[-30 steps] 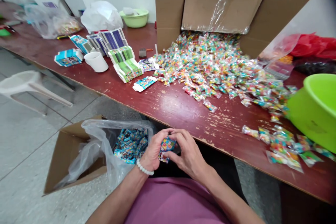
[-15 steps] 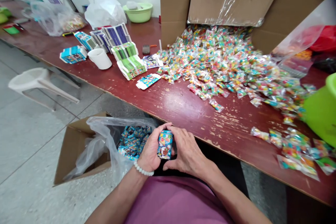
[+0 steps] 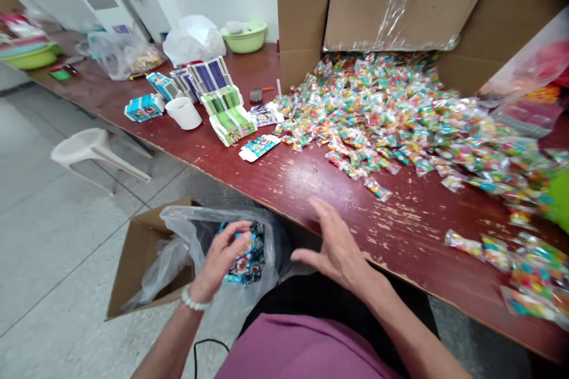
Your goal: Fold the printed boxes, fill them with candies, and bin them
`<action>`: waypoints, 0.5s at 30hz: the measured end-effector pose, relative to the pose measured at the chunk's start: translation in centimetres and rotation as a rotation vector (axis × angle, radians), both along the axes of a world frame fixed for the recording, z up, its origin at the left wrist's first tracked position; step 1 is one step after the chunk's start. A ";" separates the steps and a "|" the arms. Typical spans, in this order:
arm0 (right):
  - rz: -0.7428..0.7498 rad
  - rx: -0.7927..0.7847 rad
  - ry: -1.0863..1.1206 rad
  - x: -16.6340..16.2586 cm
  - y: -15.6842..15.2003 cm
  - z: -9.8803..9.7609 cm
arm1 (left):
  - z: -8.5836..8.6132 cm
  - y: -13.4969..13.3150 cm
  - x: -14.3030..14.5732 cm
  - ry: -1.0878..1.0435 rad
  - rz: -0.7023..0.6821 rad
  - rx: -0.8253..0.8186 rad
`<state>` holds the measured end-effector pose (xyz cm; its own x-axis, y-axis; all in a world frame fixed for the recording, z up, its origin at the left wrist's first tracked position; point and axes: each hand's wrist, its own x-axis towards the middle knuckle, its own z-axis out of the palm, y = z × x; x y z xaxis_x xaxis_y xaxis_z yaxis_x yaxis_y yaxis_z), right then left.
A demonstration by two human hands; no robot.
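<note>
My left hand, with a bead bracelet on the wrist, hovers over a clear plastic bag of small blue printed boxes. Its fingers are apart and curved, and I see nothing held in them. Some of the boxes are partly hidden behind that hand. My right hand hangs in the air by the table's front edge, thumb and fingers spread, with nothing between them. On the table beyond it lie a flat blue carton and a large heap of wrapped candies.
A cardboard box stands on the floor beside the bag. Flat green cartons, a white mug and a brush are on the red table. A white stool stands at left; a large carton backs the candies.
The small blue box held between both hands has left them. My left hand has moved left over the bag, and my right hand has opened and drawn away to the right.
</note>
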<state>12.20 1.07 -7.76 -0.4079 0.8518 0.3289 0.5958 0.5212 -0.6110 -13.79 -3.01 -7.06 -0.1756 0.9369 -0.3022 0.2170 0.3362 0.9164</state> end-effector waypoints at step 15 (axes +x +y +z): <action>-0.212 0.159 -0.045 2.7 2.3 -4.1 | 0.4 24.0 -1.5 1.162 -0.124 0.192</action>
<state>14.92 3.42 -11.85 -0.2432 0.8590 0.4504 0.7267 0.4690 -0.5019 -15.32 20.95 -6.66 -0.1568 0.9795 0.1265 0.9745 0.1326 0.1809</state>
